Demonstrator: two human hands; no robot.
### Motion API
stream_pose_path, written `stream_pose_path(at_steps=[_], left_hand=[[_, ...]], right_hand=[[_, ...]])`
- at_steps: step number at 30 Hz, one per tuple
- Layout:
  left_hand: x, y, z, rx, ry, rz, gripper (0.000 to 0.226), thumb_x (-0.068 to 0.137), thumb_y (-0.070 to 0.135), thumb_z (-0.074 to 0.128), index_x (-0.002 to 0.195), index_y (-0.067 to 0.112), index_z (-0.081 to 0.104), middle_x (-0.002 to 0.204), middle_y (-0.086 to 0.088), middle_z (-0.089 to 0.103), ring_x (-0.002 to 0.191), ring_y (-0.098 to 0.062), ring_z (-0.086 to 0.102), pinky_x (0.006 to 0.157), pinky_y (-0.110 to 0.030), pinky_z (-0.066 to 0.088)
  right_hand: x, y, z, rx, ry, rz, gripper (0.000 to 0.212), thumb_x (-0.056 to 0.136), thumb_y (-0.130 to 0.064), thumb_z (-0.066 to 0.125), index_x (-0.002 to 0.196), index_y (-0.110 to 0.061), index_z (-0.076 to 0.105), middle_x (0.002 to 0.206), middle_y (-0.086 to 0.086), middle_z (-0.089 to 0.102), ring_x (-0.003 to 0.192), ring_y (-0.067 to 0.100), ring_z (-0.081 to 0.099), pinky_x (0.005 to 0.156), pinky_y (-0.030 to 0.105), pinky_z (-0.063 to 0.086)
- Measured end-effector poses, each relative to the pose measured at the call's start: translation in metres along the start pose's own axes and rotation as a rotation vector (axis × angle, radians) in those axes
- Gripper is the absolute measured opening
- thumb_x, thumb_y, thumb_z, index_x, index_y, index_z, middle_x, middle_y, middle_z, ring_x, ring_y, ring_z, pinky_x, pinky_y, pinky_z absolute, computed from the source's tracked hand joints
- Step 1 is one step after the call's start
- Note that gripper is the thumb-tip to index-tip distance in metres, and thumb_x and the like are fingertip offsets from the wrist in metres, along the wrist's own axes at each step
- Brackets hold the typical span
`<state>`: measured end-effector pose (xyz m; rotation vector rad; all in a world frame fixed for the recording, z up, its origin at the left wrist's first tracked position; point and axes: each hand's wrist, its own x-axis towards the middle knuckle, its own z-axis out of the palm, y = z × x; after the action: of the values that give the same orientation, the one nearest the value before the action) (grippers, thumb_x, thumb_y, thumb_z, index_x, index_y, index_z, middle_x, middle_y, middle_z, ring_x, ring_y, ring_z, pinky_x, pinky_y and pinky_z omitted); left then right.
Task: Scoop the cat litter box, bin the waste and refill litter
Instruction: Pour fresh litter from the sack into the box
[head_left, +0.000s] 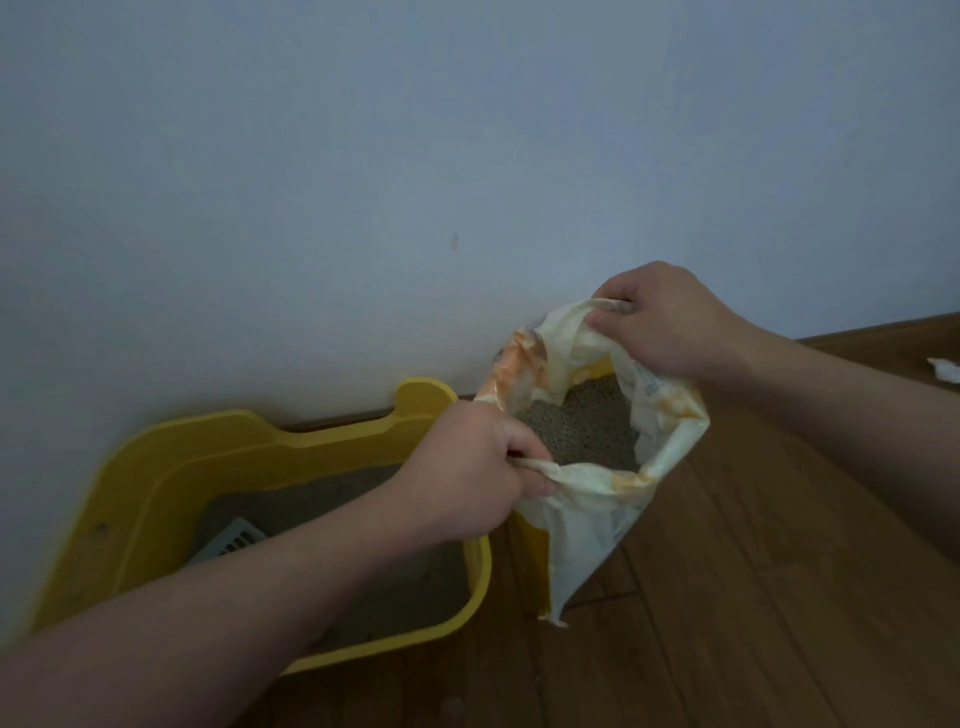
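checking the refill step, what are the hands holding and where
Litter bag, by its open rim: left hand near edge, right hand far edge.

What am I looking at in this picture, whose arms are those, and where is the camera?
There is no machine here. One camera sits on a person's head and looks down, so the two bare arms are that person's own. The left hand and the right hand each grip an edge of a pale bag and hold its mouth open. Grey litter shows inside. To the left, on the wooden floor against the wall, stands a yellow litter box, with more of it and a grey slotted scoop lying inside.
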<state>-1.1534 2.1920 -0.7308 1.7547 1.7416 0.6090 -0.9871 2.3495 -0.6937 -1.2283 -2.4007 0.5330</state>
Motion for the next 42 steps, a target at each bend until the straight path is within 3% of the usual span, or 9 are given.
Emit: stream_pose_path(at_steps=[4,6,14,20,24,27,30,36,42], left_hand=[[-0.021,-0.007,-0.005,-0.137,0.05,-0.078,0.007,0.078,0.021,0.082,0.079,0.028,0.08,0.072,0.013,0.072,0.072,-0.001,0.065,0.063,-0.021,0.053],[-0.028,-0.012,-0.005,-0.197,0.054,-0.096,0.006,0.078,0.019,0.082,0.079,0.025,0.08,0.075,0.011,0.073,0.074,-0.003,0.066,0.067,-0.025,0.056],[-0.044,-0.043,-0.013,-0.316,0.002,-0.096,0.019,0.075,0.011,0.082,0.072,0.029,0.079,0.076,0.004,0.073,0.079,-0.017,0.068,0.078,-0.044,0.058],[-0.06,-0.063,-0.018,-0.398,0.042,-0.068,0.008,0.075,0.002,0.08,0.079,0.008,0.08,0.074,0.004,0.073,0.074,-0.008,0.067,0.068,-0.025,0.054],[-0.073,-0.08,-0.02,-0.444,0.079,-0.144,0.015,0.073,0.004,0.082,0.08,0.017,0.081,0.086,-0.002,0.077,0.088,-0.022,0.071,0.087,-0.045,0.057],[-0.078,-0.089,-0.021,-0.449,0.084,-0.145,0.015,0.074,0.004,0.082,0.079,0.018,0.08,0.088,-0.002,0.077,0.09,-0.022,0.071,0.089,-0.048,0.055],[-0.083,-0.096,-0.019,-0.468,0.096,-0.144,0.015,0.075,0.002,0.081,0.081,0.016,0.081,0.09,-0.002,0.077,0.09,-0.019,0.071,0.088,-0.046,0.057],[-0.091,-0.109,-0.014,-0.429,0.082,-0.124,0.025,0.076,0.007,0.082,0.079,0.031,0.08,0.094,0.012,0.075,0.097,-0.006,0.067,0.094,-0.036,0.054],[-0.096,-0.119,-0.014,-0.398,0.107,-0.131,0.012,0.076,0.007,0.082,0.083,0.017,0.08,0.091,0.007,0.07,0.089,-0.007,0.066,0.086,-0.026,0.055]], right_hand=[[0.005,-0.031,0.001,-0.007,-0.072,-0.032,0.017,0.091,-0.025,0.063,0.094,-0.016,0.077,0.083,-0.003,0.069,0.084,0.016,0.062,0.068,0.027,0.043],[0.008,-0.042,0.005,-0.036,-0.104,-0.053,0.016,0.091,-0.025,0.063,0.092,-0.016,0.077,0.076,-0.006,0.065,0.08,0.015,0.06,0.063,0.026,0.039],[0.016,-0.068,0.025,-0.043,-0.131,-0.087,0.018,0.089,-0.027,0.064,0.091,-0.015,0.077,0.082,0.0,0.068,0.085,0.019,0.062,0.069,0.028,0.044],[0.02,-0.088,0.038,-0.002,-0.118,-0.043,0.023,0.084,-0.029,0.065,0.082,-0.008,0.076,0.08,0.009,0.073,0.077,0.023,0.067,0.068,0.037,0.054],[0.017,-0.1,0.04,0.093,-0.152,0.011,0.02,0.086,-0.031,0.068,0.082,-0.013,0.076,0.076,0.0,0.071,0.067,0.013,0.065,0.054,0.027,0.047],[0.013,-0.108,0.041,0.245,-0.163,0.061,0.011,0.084,-0.03,0.072,0.082,-0.019,0.075,0.076,-0.005,0.071,0.061,0.006,0.063,0.055,0.023,0.044],[0.007,-0.113,0.046,0.319,-0.162,0.069,0.008,0.082,-0.028,0.075,0.082,-0.02,0.076,0.074,-0.004,0.072,0.059,0.006,0.064,0.056,0.025,0.048],[-0.001,-0.124,0.058,0.431,-0.167,0.099,0.006,0.079,-0.023,0.079,0.082,-0.019,0.077,0.075,0.003,0.075,0.062,0.013,0.067,0.062,0.031,0.054],[0.002,-0.137,0.07,0.463,-0.181,0.112,0.01,0.077,-0.022,0.08,0.086,-0.018,0.077,0.078,0.001,0.074,0.071,0.015,0.071,0.071,0.033,0.057]])
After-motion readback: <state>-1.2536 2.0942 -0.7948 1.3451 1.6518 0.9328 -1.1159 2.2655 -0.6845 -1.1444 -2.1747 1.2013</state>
